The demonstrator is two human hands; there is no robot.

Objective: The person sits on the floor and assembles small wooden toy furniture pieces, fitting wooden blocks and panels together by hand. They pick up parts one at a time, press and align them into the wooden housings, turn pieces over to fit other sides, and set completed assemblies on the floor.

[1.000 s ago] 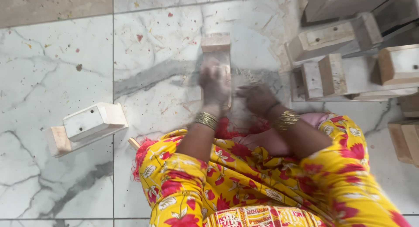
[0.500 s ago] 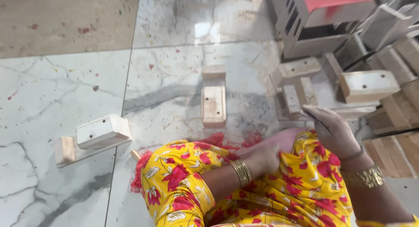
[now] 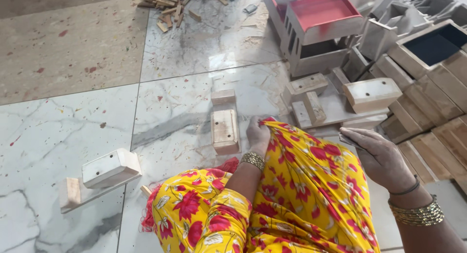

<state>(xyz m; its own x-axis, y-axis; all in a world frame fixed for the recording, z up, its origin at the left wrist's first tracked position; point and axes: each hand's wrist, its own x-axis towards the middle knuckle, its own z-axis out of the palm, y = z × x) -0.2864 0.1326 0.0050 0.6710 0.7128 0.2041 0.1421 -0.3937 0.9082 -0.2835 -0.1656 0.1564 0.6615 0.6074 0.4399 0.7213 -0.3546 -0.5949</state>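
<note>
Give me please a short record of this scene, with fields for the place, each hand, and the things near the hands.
place: marble floor, seen from above
person: seated, in yellow cloth with red flowers
left hand: pinches the edge of the cloth, bangles on the wrist
right hand: palm down over the lap, holds a thin flat thing, kind unclear
nearest thing: wooden piece flat on the floor, just beyond the left hand
left side: another wooden piece, apart from both hands
right side: pile of wooden boxes, one with a red top
</note>
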